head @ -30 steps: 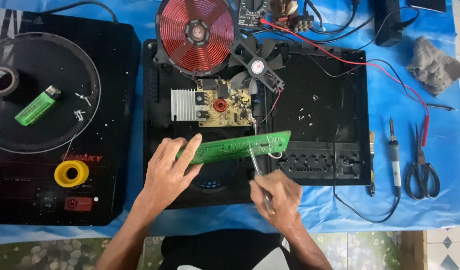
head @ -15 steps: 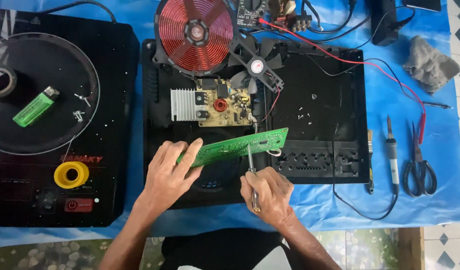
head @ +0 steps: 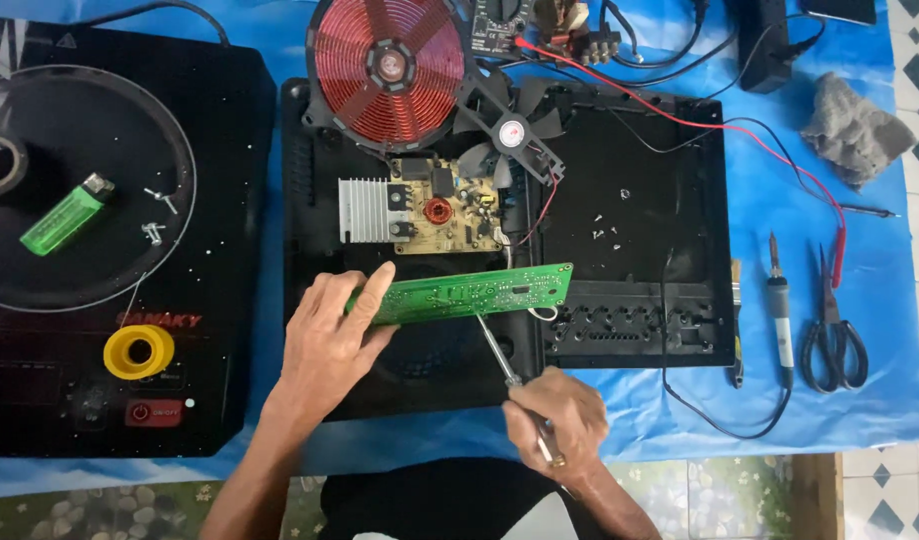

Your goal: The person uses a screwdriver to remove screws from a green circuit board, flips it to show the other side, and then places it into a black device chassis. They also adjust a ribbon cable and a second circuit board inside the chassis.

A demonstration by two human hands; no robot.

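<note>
I see a blue-covered worktop point(head: 880, 330). At upper centre a red coiled induction disc point(head: 388, 70) sits above a small black fan point(head: 512, 128) and a tan circuit board with a silver heat sink point(head: 430, 212), all on the opened black cooker base point(head: 640, 230). At left lie a green lighter point(head: 66, 213) and a yellow solder spool point(head: 138, 351); at right, black scissors point(head: 833, 335). My left hand point(head: 330, 335) lies half open, fingers pinning the long green circuit strip point(head: 470, 292) at frame centre. My right hand point(head: 558, 420) closes around a thin metal tool point(head: 500, 352) whose tip meets the strip's lower edge.
</note>
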